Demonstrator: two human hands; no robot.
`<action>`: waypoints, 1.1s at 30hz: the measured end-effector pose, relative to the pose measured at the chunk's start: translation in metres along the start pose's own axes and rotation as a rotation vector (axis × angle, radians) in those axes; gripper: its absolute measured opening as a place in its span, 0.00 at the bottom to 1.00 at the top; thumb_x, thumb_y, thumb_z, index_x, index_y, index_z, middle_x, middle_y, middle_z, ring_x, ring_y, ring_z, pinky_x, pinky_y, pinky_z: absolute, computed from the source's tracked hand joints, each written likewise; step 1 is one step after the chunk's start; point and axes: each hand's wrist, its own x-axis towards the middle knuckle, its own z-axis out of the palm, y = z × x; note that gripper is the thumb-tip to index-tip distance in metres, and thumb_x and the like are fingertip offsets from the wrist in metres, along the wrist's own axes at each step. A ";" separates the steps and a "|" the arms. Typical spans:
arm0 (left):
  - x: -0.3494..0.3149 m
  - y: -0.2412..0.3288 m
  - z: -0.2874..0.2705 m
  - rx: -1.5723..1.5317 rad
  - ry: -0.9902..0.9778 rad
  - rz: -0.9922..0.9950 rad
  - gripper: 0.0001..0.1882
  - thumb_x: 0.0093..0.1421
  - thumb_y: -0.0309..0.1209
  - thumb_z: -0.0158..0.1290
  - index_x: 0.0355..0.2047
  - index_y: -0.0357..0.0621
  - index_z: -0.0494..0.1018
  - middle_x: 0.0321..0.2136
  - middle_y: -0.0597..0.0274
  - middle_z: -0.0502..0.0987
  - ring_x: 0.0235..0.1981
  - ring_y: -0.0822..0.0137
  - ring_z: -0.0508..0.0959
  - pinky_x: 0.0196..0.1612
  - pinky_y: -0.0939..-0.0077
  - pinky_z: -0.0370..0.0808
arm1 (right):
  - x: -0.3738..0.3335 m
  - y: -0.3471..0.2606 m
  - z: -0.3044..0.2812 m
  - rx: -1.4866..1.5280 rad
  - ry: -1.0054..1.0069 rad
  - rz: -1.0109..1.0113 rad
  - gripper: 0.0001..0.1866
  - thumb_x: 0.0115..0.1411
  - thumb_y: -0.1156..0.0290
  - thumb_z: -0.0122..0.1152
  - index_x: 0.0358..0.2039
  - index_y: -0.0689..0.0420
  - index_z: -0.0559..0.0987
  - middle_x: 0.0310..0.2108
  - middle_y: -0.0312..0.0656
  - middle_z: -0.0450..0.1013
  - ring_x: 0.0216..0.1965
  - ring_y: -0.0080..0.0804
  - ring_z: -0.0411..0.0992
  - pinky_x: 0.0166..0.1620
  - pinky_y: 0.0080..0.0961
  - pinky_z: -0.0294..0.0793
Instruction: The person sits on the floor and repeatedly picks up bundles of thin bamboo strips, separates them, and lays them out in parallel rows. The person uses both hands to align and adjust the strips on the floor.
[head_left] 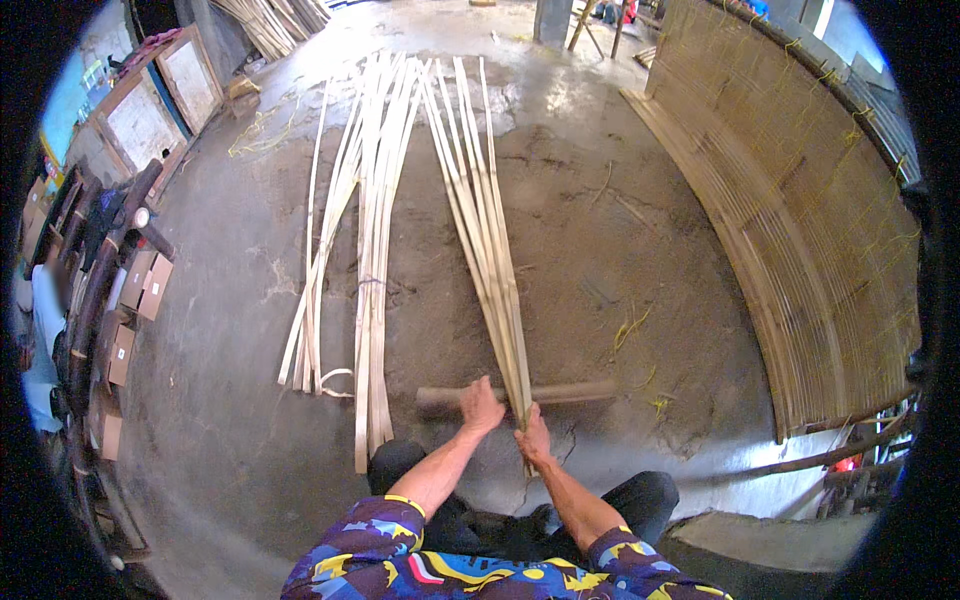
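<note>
1. The person squatted on the concrete floor (620,230), both forearms coming in from six o'clock toward a bundle of long bamboo strips (490,240) that fanned away toward twelve o'clock.

2. The left hand (480,405) lay pressed on the near part of a short round log (570,392), which sat crosswise under the strips' near ends. The fingers looked curled over the log, though whether they gripped it or only rested there could not be told.

3. The right hand (535,437) was closed around the near ends of the bundle, just at five o'clock of the left hand, the two almost touching.

4. Judging by this, the step in hand was gathering and evening the strip ends over the log while it served as a rest.

5. The next move would probably call for keeping the ends flush and the log steady, since the strips were long and springy and spread apart farther out.

6. At nine to ten o'clock of the hands lay a second, looser pile of strips (370,240), some curling at the near ends, well apart from the held bundle.

7. At two to three o'clock a large woven bamboo panel (810,220) leaned along the edge of the floor. Cardboard boxes (140,290) lay at nine o'clock.
</note>
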 end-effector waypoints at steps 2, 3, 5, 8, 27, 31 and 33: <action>-0.008 0.015 0.011 -0.325 0.114 -0.188 0.24 0.49 0.37 0.49 0.43 0.34 0.61 0.39 0.45 0.68 0.42 0.51 0.68 0.45 0.60 0.63 | -0.001 -0.006 0.004 0.028 0.091 0.016 0.36 0.42 0.75 0.56 0.51 0.56 0.52 0.37 0.57 0.66 0.40 0.57 0.64 0.40 0.45 0.63; -0.015 0.020 0.017 -0.367 0.128 -0.316 0.23 0.49 0.38 0.49 0.40 0.33 0.64 0.33 0.46 0.72 0.38 0.53 0.71 0.41 0.63 0.66 | -0.002 -0.012 0.006 0.032 0.109 0.035 0.34 0.43 0.75 0.56 0.51 0.55 0.52 0.36 0.57 0.67 0.39 0.57 0.65 0.39 0.45 0.64; -0.021 0.021 0.022 -0.776 -0.176 -0.386 0.20 0.49 0.40 0.51 0.32 0.32 0.70 0.27 0.53 0.74 0.30 0.62 0.73 0.35 0.68 0.69 | -0.005 -0.023 0.003 0.146 0.019 0.129 0.30 0.45 0.72 0.54 0.49 0.56 0.54 0.34 0.56 0.68 0.37 0.56 0.66 0.37 0.46 0.64; -0.017 0.025 0.028 -0.979 -0.197 -0.062 0.18 0.49 0.42 0.53 0.27 0.37 0.73 0.23 0.60 0.75 0.25 0.69 0.73 0.30 0.74 0.69 | -0.002 -0.039 0.000 0.078 0.211 0.188 0.21 0.47 0.71 0.53 0.43 0.58 0.62 0.29 0.54 0.69 0.33 0.54 0.68 0.35 0.43 0.66; 0.004 -0.001 0.058 -1.373 -0.526 -0.410 0.20 0.57 0.46 0.41 0.34 0.41 0.71 0.30 0.63 0.73 0.30 0.68 0.71 0.36 0.74 0.67 | 0.034 -0.001 0.001 0.184 0.336 0.092 0.33 0.37 0.69 0.64 0.47 0.60 0.65 0.37 0.51 0.65 0.41 0.46 0.64 0.43 0.35 0.65; 0.006 -0.001 0.056 -1.372 -0.558 -0.362 0.15 0.55 0.42 0.46 0.35 0.45 0.70 0.31 0.62 0.73 0.31 0.68 0.72 0.37 0.71 0.67 | 0.050 0.018 -0.021 0.347 0.180 0.060 0.27 0.38 0.69 0.63 0.42 0.61 0.69 0.32 0.47 0.68 0.35 0.37 0.68 0.38 0.28 0.67; 0.016 0.002 0.052 -1.220 -0.558 -0.384 0.13 0.53 0.39 0.49 0.35 0.45 0.70 0.31 0.62 0.73 0.32 0.67 0.72 0.37 0.70 0.67 | 0.060 0.027 -0.033 0.548 0.023 0.014 0.25 0.41 0.69 0.62 0.41 0.63 0.69 0.26 0.41 0.70 0.29 0.31 0.69 0.35 0.23 0.68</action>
